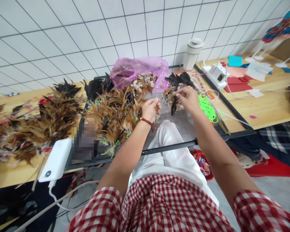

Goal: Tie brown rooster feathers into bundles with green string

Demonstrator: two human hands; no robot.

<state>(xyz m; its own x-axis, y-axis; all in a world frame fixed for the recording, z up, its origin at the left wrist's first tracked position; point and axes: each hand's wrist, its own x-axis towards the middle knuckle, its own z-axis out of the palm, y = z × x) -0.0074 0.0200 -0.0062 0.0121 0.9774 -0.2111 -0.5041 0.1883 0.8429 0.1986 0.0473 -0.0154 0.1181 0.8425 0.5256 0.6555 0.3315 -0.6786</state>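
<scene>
My left hand (150,110), with a beaded bracelet at the wrist, has its fingers pinched together at the right edge of a pile of brown feathers (111,112). Whatever is between those fingers is too small to make out. Thumb and forefinger of my right hand (189,98) are pressed together beside a smaller heap of black and brown feathers (180,79). A dark feather (174,107) hangs just below its fingertips; I cannot tell if they grip it. Behind my hands, a pink plastic bag (137,66) lies partly over more feathers.
A black-framed glass top (170,147) lies over the wooden table. Bright green cord (206,108) is bundled at right, near a white tumbler (193,53) and a power strip (215,75). More feather bunches (58,112) and a white power bank (55,159) are left. Another person's plaid sleeve (280,137) shows at right.
</scene>
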